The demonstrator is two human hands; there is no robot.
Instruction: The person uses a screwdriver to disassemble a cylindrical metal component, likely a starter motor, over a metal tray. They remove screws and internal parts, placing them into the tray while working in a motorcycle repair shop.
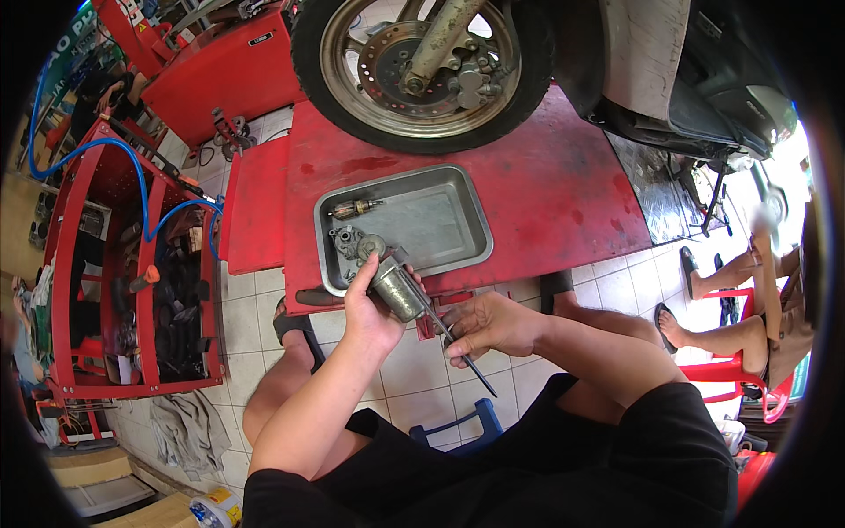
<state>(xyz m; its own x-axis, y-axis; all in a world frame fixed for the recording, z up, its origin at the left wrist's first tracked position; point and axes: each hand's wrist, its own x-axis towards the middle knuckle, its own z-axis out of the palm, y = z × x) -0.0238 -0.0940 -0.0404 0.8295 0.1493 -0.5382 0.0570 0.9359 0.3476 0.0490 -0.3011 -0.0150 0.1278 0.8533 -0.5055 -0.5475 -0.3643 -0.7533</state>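
We grip a scuffed metal cyl. (399, 295) in L hand (368, 310), pinch a thin dk rod (481, 378) w/ R hand (500, 326).

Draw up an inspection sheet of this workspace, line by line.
Surface: flat red platform with darker red patches.
Job's things: silver cylindrical metal part; slim dark metal rod; grey rectangular metal tray holding loose metal parts.
Clutter: crumpled grey cloth on the white tiled floor.
Hands: left hand closed around the cylindrical part; right hand gripping the rod; whether the rod touches the cylindrical part, cannot tell.
Cables: curved blue hose at the red metal rack.
Surroundings: black-tyred motorbike wheel beyond the tray; seated person's legs at the right.
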